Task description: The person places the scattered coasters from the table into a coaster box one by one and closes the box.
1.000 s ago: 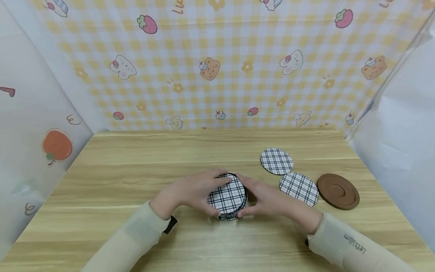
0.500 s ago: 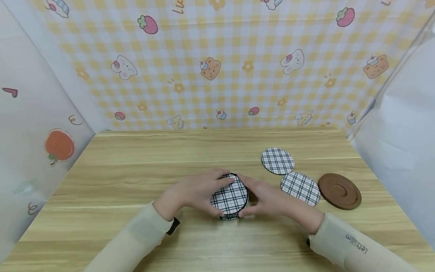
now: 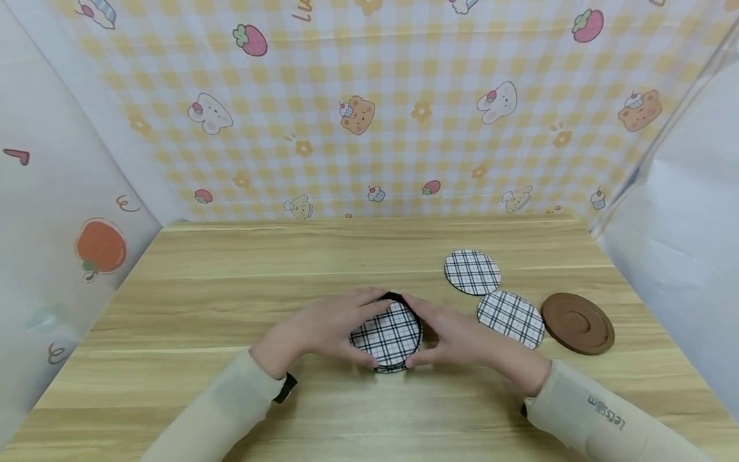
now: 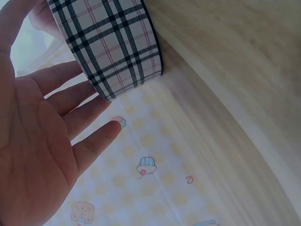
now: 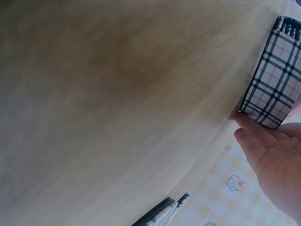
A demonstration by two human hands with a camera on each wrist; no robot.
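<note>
In the head view, a round plaid coaster (image 3: 389, 335) lies at the top of a round plaid coaster holder (image 4: 110, 44) in the middle of the table. My left hand (image 3: 329, 324) holds this coaster at its left side, thumb at the near edge and fingers over the far edge. My right hand (image 3: 453, 333) grips the holder's right side between thumb and fingers. A black rim shows along the far right of the holder. Coaster edges show in a slot of the holder (image 5: 273, 70) in the right wrist view. The holder's left side is hidden under my left hand.
Two plaid coasters lie to the right, one farther back (image 3: 472, 272) and one (image 3: 510, 319) behind my right wrist. Beside them rests a brown round lid (image 3: 578, 324) with a round recess. A yellow checked cloth (image 3: 392, 154) hangs behind the wooden table (image 3: 202, 289).
My left hand and the top coaster shifted slightly right, then back left. More of the holder's black rim shows at the far right now. My right hand has stayed nearly still.
</note>
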